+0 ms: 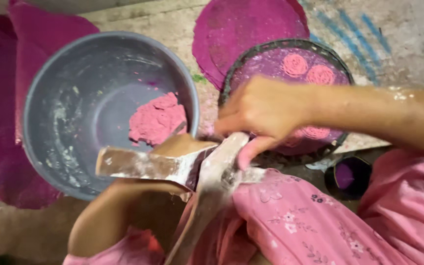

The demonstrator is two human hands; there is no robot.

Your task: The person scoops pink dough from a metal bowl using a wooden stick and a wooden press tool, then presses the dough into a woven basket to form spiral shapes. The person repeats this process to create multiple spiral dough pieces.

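A rough, pale floor (172, 24) streaked with blue marks carries everything here, and flat magenta discs (6, 98) of rolled dough lie spread across it at the left and at the top middle. Largest of the vessels is a grey plastic basin (74, 98), dusted with flour, with a lump of pink dough (155, 120) resting against its right inner wall. Just to its right sits a dark round tray (337, 64) bearing pink dough spirals (295, 64). A wooden press (172, 167) with two flour-caked arms stretches across the lap of a pink flowered garment (310, 225). The right hand (261, 113) is clamped over the upper end of the long arm, fingers curled around it. The left hand (182, 147) is under the shorter arm, touching it; its grip is hidden. A small dark cup (347, 176) of purple colour stands near the right knee.
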